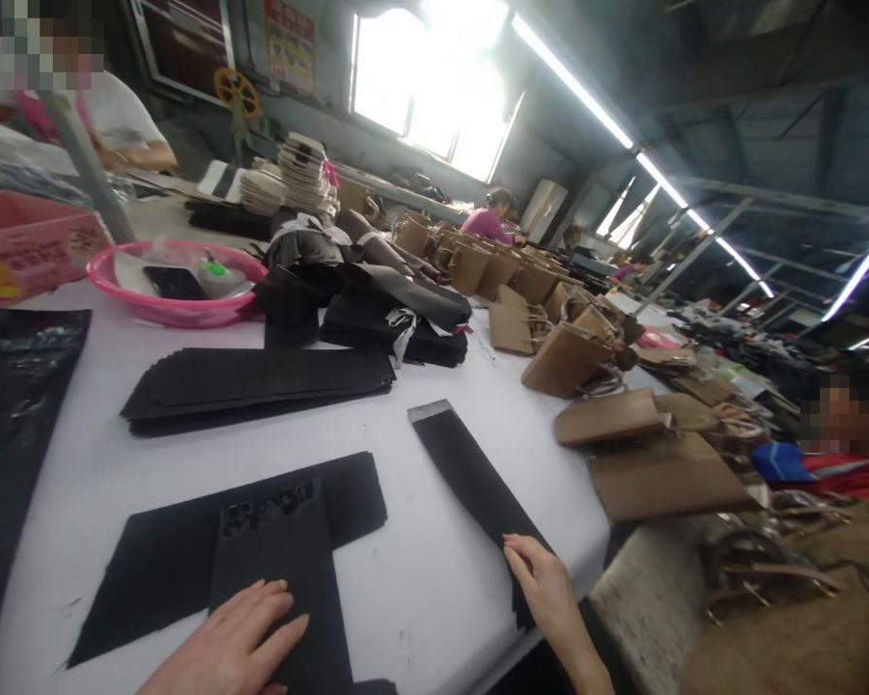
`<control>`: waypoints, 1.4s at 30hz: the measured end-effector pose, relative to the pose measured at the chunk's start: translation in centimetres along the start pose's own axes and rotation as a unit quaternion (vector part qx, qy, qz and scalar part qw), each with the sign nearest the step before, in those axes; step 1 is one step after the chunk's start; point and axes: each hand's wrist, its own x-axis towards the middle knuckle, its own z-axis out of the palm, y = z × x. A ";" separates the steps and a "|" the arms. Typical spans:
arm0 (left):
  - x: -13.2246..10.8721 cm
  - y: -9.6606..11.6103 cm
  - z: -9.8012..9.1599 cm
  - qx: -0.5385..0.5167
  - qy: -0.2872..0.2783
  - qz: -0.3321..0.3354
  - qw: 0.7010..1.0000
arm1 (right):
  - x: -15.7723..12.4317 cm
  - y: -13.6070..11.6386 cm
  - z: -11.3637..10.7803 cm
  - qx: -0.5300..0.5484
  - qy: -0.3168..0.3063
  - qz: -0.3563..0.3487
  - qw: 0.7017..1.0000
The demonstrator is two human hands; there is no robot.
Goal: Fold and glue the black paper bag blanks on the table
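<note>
My left hand (236, 642) lies flat with fingers spread on a black sheet (275, 569) that crosses another black sheet (188, 560) on the white table (420, 579). My right hand (546, 584) rests with fingers stretched on the near end of a long black strip (470, 473). That strip has a grey band at its far end. A stack of black strips (261, 381) lies further back, beyond my hands.
A pink basin (178, 304) with a phone stands at the back left, beside a pink box (29, 246). Piles of black material (377, 309) and many brown paper bags (608, 415) fill the right side. Other people sit at the far left, far middle and right.
</note>
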 end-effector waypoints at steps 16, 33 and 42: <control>10.6 5.6 -6.6 -0.055 -0.306 -0.032 0.950 | -1.5 -0.1 -0.8 0.069 0.043 0.063 0.995; 14.8 8.7 -2.1 -0.139 -0.266 0.093 0.949 | -8.2 2.3 2.9 -0.214 0.147 -0.020 0.966; 14.5 8.6 -2.0 -0.124 -0.267 0.092 0.951 | -10.7 5.6 3.1 -0.209 0.147 -0.015 0.967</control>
